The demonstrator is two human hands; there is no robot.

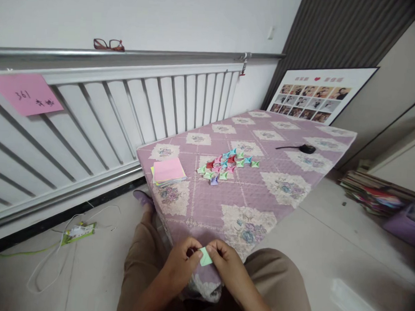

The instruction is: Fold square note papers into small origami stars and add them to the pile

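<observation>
A small green paper square [205, 257] with crease lines is held between both hands at the near corner of the table. My left hand [185, 256] pinches its left edge between thumb and fingers. On the opposite side, my right hand [225, 259] grips the upper right edge the same way. Farther up the cloth lies a cluster of small folded paper pieces [224, 162] in green, pink, red, blue and purple. To their left rests a stack of coloured paper sheets [169, 170], pink on top.
A purple floral tablecloth [240, 194] covers the table beside a white radiator [182, 98]. Glasses [109, 44] sit on the pipe; a pink note [26, 94] hangs at left. A black object with a cord [307, 148] and a photo board [308, 98] are at the far right.
</observation>
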